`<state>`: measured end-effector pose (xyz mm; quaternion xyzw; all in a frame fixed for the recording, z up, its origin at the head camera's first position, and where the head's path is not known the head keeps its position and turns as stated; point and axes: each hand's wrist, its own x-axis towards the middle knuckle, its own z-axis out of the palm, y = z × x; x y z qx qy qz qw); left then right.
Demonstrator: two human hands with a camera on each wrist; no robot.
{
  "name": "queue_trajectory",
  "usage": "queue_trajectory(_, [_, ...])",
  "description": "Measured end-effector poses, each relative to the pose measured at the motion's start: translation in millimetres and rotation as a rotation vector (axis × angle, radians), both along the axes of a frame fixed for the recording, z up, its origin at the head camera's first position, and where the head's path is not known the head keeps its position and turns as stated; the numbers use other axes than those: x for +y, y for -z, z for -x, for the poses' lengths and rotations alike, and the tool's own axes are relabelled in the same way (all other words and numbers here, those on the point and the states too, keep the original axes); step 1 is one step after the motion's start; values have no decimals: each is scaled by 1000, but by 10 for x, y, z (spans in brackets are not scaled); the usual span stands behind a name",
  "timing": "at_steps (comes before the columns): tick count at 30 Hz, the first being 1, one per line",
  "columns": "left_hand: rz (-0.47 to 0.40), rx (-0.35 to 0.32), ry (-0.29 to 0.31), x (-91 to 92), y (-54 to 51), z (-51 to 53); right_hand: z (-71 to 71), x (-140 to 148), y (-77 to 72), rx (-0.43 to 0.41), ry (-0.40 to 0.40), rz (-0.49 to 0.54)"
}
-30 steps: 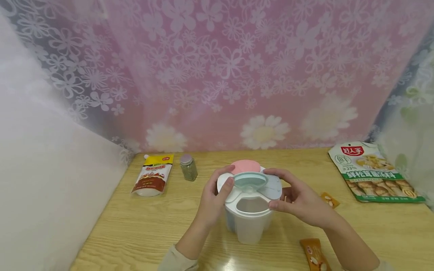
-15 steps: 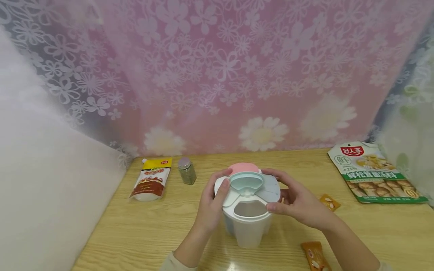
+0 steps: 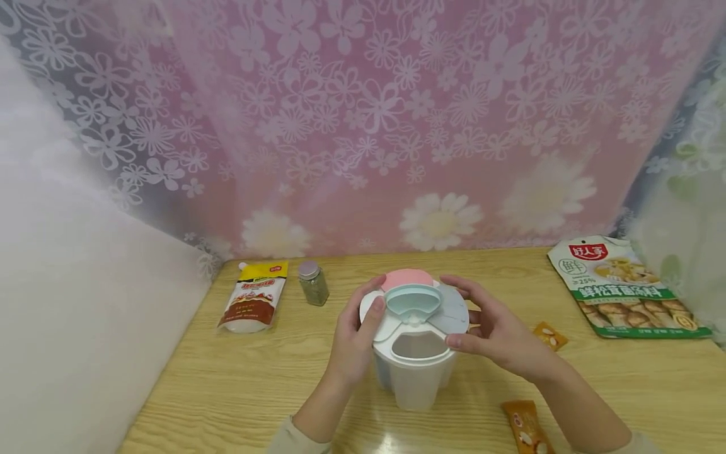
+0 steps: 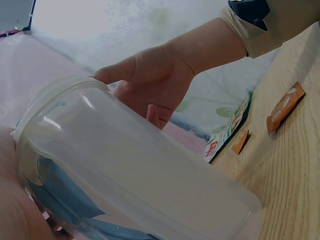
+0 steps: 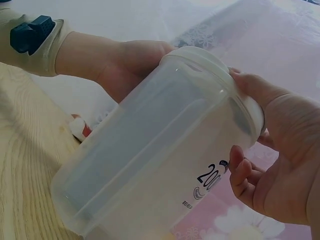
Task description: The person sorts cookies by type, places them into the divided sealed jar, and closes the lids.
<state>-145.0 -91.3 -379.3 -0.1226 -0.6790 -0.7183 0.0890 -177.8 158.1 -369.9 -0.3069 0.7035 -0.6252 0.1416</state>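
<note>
A clear divided storage canister [image 3: 418, 386] stands on the table in the head view, between both hands. Its white lid carries a pink flap [image 3: 409, 277], a pale blue-grey flap [image 3: 452, 310] and a raised mint flap [image 3: 413, 301]. In front of the mint flap is an uncovered opening [image 3: 420, 346]. My left hand [image 3: 354, 337] grips the lid's left side, thumb on top. On the right, my right hand [image 3: 508, 334] holds the lid's edge, thumb near the opening. The canister's wall [image 5: 135, 145] shows printed markings in the right wrist view.
A yellow-topped pouch [image 3: 255, 297] and a small jar of green flakes [image 3: 314, 284] stand at the back left. A mushroom seasoning bag [image 3: 629, 290] lies at the back right. Two orange snack packets, one small [image 3: 550, 336] and one larger [image 3: 527, 427], lie right of the canister.
The mint flap's inner face shows more than a second ago. Both hands keep their hold on the canister, with the right index finger slightly raised. The view has shifted a little.
</note>
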Motion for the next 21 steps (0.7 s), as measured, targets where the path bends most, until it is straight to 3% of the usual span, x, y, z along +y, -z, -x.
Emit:
queue_trajectory(8, [-13,15,0,-3,-3,3,-40,89,-80,29,30,-53])
queue_trajectory(21, [-73,-44,-35,7,-10,-14,-118,351,-95,54,-71,-10])
